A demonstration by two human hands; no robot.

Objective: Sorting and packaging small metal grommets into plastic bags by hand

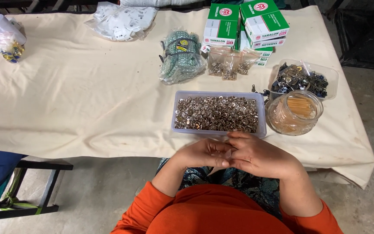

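Our left hand (202, 154) and right hand (256, 156) meet at the counter (87, 99) edge, fingertips pinched on something small we cannot make out. We judge a piece is being worked by hand. The tray of metal snap buttons (217, 113) sits just beyond.

cream tablecloth (87, 95), silvery studs (216, 113) in a clear lilac-tinted tray (261, 125) — green-and-white boxes (243, 21), orange sleeves (139, 208)

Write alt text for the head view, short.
Seen from above, a person's left hand and right hand meet fingertip to fingertip at the edge of a cloth-covered table, just below a clear tray of small metal fasteners. A jar of sticks stands right of the tray, green-and-white boxes behind.
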